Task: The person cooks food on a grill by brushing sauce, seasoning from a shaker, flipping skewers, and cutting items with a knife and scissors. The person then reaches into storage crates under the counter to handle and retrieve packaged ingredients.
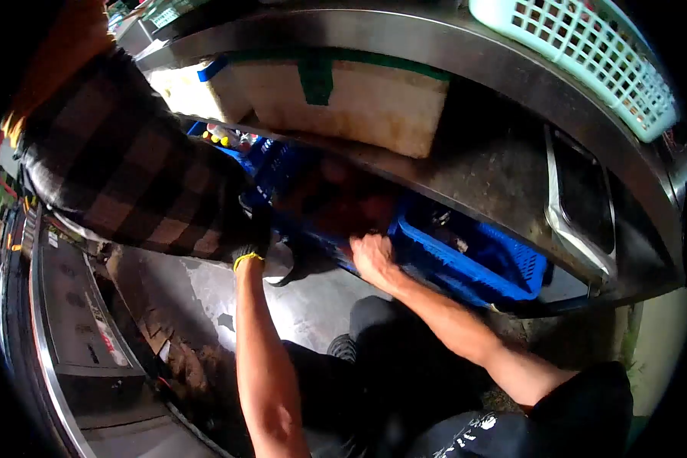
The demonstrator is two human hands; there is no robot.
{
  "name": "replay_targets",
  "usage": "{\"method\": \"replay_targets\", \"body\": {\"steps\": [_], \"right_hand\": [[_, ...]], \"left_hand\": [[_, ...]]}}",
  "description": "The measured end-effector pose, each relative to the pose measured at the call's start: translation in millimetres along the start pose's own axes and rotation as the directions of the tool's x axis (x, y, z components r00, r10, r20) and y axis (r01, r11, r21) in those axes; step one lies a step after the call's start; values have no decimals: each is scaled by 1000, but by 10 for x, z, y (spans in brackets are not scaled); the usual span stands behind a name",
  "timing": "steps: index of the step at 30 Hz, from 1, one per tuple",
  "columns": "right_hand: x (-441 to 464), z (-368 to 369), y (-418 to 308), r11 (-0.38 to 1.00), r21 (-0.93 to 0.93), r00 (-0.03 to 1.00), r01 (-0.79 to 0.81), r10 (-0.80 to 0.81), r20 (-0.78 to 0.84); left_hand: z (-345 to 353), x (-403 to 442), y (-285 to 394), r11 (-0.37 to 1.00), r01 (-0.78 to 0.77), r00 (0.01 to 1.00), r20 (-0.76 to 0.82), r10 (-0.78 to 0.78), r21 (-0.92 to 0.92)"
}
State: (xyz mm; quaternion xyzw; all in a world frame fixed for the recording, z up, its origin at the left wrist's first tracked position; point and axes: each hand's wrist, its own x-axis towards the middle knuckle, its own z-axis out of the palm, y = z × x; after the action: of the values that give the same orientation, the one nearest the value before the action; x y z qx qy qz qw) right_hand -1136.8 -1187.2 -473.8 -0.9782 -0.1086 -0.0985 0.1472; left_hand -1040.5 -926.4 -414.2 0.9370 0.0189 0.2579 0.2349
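My right hand is closed at the near edge of a dark blue crate under the steel counter, its fingers curled over the rim. Dark reddish contents in that crate are too shadowed to make out. At the crate's left end is my left hand, in a dark glove with a yellow cuff; its fingers are lost in shadow. Right beside my right hand stands a blue basket with a few small pale pieces inside. Another blue crate, farther left, holds bottles with yellow and red caps.
A person in a checked garment stands close on the left. Above the crates, a shelf bears stained foam boxes. A pale green basket sits on the counter. A metal cabinet stands at lower left.
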Motion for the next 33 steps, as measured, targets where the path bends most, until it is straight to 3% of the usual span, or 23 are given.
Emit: {"method": "replay_targets", "body": {"steps": [3, 5, 8, 11, 12, 14, 15, 17, 18, 20, 23, 24, 25, 27, 29, 31, 33], "right_hand": [[-154, -100, -286, 995, 17, 994, -97, 97, 49], [-244, -56, -336, 997, -27, 997, -74, 75, 35], [-275, 6, -309, 997, -14, 996, -81, 81, 43], [-280, -9, -313, 995, -1, 994, -100, 100, 49], [-281, -27, -325, 995, -4, 994, -97, 97, 44], [-301, -79, -318, 998, -23, 997, -60, 61, 39], [-298, -104, -333, 998, 2, 998, -64, 64, 17], [-289, -104, -344, 997, 25, 998, -67, 67, 2], [-288, -91, -339, 998, 24, 998, -54, 54, -17], [-273, -120, -357, 999, 21, 999, -40, 41, -32], [-245, -250, -344, 999, 44, 997, 18, -21, 69], [-115, -572, -407, 991, 57, 901, -123, 88, 425], [-12, -603, -313, 983, 123, 872, -140, 63, 485], [210, -661, -157, 965, 199, 855, -170, 44, 516], [455, -625, 40, 967, 204, 912, -156, 62, 405], [652, -617, 210, 963, 207, 952, -175, 112, 284], [787, -756, 255, 951, 192, 955, -241, 197, 222]], "left_hand": [[-30, -48, -18, 982, -14, 995, 98, -5, 188], [-262, -32, 233, 983, 120, 956, 252, -153, 142], [-211, -30, 209, 1000, -18, 997, 77, 18, 2], [101, 83, -230, 955, -15, 999, 35, 4, 296], [373, 85, -682, 913, -43, 999, 7, 43, 406], [375, 102, -668, 859, -65, 997, -11, 82, 508], [38, 112, -182, 847, -2, 957, 247, -153, 531], [57, 102, -225, 821, 47, 795, 476, -376, 569], [389, 63, -745, 813, 79, 917, 278, -286, 577], [557, 35, -1001, 808, 113, 981, 64, -183, 578], [320, 87, -445, 950, -32, 996, -65, 55, 310], [245, 111, -251, 973, -86, 988, -110, 111, 214], [309, 172, -301, 996, -84, 990, 116, 80, 33], [174, 50, -102, 980, -24, 965, 251, 74, -197], [-198, 126, 321, 965, 261, 797, 558, -232, 29], [16, 107, 129, 982, 189, 811, 559, -170, 23], [148, 81, 5, 987, 79, 801, 581, -145, 138]]}}
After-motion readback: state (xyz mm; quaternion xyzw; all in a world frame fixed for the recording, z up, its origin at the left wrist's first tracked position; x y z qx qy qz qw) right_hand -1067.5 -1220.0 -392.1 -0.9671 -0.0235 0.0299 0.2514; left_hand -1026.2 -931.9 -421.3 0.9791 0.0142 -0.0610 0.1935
